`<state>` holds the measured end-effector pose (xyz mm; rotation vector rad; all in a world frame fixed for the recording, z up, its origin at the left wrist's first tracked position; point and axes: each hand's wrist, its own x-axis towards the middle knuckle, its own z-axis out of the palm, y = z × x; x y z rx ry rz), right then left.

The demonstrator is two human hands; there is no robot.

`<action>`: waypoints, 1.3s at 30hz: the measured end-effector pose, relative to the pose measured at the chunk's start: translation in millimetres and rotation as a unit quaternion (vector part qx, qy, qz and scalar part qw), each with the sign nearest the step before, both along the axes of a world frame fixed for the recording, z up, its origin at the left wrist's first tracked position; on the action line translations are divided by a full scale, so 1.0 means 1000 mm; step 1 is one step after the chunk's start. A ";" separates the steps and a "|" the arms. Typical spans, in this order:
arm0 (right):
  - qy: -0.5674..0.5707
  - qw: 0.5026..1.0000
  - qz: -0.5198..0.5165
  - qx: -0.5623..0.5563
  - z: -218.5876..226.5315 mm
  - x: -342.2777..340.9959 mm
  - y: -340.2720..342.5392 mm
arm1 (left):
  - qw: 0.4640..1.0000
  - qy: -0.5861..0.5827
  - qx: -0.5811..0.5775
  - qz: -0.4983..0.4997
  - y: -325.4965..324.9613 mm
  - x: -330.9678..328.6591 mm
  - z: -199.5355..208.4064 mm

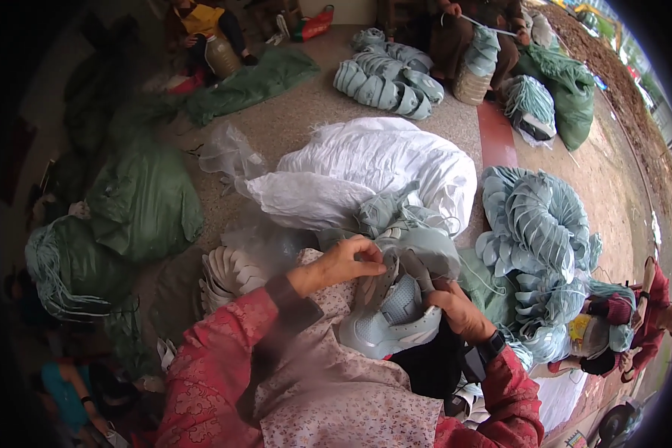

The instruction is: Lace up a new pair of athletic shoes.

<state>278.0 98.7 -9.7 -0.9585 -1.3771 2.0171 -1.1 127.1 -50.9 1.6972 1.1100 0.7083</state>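
A pale blue-grey shoe upper (381, 328) with a mesh tongue rests over my lap, its toe pointing down towards me. My right hand (459, 310) is closed on its right edge, thumb on top. At the upper end of the left eyelet flap, my left hand (343, 263) has thumb and fingertips pinched together. Whatever lies in that pinch, perhaps a lace, is too small to make out. Just beyond my hands, more grey-blue uppers (425, 250) lie heaped against a white sack (381, 160).
Stacked blue uppers (541, 224) stand to my right, beige ones (228, 276) to my left. Green sacks (145, 201) fill the left side. More strung uppers (388, 82) lie ahead, near a seated person whose hands (455, 10) pull a white strip. Other people sit at far left and right.
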 end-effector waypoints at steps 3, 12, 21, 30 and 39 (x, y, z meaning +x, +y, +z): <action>-0.050 0.997 0.053 -0.038 0.010 0.009 -0.013 | 0.991 -0.058 -0.119 0.029 -0.013 0.006 0.005; -0.013 0.992 -0.033 0.120 0.099 0.009 -0.055 | 0.955 -0.222 -0.170 -0.098 -0.021 0.040 0.155; 0.034 0.962 -0.051 0.268 0.197 0.024 -0.107 | 0.997 -0.049 -0.015 -0.062 -0.099 0.060 0.302; -0.112 0.945 0.135 0.277 0.144 0.039 -0.123 | 0.969 -0.041 -0.236 0.056 -0.149 0.035 0.218; -0.056 0.962 0.022 0.267 0.110 0.018 -0.117 | 0.983 -0.091 -0.110 0.113 -0.125 0.049 0.165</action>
